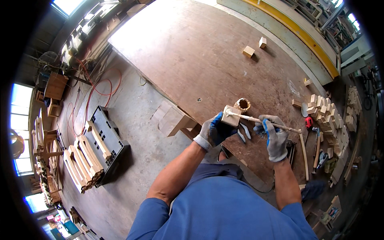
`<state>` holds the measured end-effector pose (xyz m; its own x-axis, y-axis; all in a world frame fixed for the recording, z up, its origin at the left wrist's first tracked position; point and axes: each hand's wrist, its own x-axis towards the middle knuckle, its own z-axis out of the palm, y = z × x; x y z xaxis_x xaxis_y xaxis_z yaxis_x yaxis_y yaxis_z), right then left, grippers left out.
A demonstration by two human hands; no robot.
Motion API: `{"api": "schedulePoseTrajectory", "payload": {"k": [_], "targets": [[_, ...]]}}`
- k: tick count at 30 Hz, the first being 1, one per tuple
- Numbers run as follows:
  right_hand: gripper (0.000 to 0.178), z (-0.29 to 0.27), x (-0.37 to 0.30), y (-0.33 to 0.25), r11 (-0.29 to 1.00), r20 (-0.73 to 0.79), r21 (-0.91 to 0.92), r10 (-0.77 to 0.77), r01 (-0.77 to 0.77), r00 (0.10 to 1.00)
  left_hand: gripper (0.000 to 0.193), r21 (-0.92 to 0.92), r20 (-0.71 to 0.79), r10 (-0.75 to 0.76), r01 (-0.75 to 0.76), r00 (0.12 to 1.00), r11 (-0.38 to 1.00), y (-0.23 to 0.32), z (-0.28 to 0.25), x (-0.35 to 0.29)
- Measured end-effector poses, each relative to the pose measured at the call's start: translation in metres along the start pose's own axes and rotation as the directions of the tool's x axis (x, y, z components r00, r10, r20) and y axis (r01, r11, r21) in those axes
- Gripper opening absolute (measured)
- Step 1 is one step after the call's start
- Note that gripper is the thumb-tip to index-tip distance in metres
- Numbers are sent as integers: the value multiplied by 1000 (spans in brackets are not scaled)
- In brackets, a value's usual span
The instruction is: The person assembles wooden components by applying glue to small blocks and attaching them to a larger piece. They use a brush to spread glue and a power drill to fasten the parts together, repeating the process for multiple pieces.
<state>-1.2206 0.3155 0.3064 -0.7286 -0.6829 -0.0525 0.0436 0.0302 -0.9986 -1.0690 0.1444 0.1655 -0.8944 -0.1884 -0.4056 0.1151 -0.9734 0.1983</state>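
Note:
Both my hands wear grey work gloves with blue palms. My left hand point(214, 130) grips a pale wooden block point(231, 116) at the near edge of the worktable, its square end turned up and to the right. In my right hand point(276, 138) is a thin wooden stick point(254, 119), fingers closed round it. The stick's whitish tip meets the block's face. Just beyond the block stands a small crusted pot point(249, 105) with a dark opening. A pair of light grey pointed pieces point(244, 132) lies between my hands; their kind is unclear.
Stacked wooden blocks point(330, 120) line the table's right side, near a red tape measure point(309, 122) and a hammer point(317, 150). Two blocks point(249, 51) sit farther back on the brown tabletop point(180, 52). At left, a black pallet point(114, 138) bears wooden pieces point(82, 162); a cardboard box point(172, 118) adjoins the table.

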Motion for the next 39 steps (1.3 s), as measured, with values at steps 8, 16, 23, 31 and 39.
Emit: {"api": "schedulePoseTrajectory", "payload": {"k": [8,16,23,31,39], "targets": [[22,-3,-8,-4,999,0,54,4,-4,1000,53,30,-28,34,-33,999,999,5,14,-7],[22,-8,-3,-7,999,32,-35,-25,27,999,51,20,47,6,-7,999,1000,6,15,-10],[21,-13,-6,-14,989,36,-141,-39,44,999,53,50,16,58,-59,998,997,11,11,-19],[17,-14,-8,-25,968,97,-206,-128,146,987,59,37,71,50,-53,996,998,16,13,-24],[12,2,-7,-30,893,237,-262,-308,366,921,58,49,42,68,-70,997,996,17,18,-26]]}}
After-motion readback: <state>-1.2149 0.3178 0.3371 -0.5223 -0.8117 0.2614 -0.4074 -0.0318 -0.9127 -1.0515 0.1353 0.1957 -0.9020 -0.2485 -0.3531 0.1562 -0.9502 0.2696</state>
